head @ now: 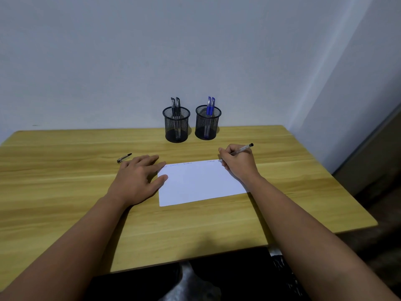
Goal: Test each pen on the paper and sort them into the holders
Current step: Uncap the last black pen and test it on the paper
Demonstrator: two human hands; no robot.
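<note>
Head view: right hand (237, 162) grips pen (243, 148), tip on paper (199, 183); left hand (138, 177) flat beside it.

wood-grain table (65, 192), mesh holders (176, 127), paper (199, 183)

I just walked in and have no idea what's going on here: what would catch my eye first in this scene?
Probably the white paper in the middle of the wooden table, with the right hand writing at its far edge with a pen while the left hand rests flat on its left edge. Next, two black mesh holders by the wall: the left holder has black-capped pens, the right holder blue ones.
</note>
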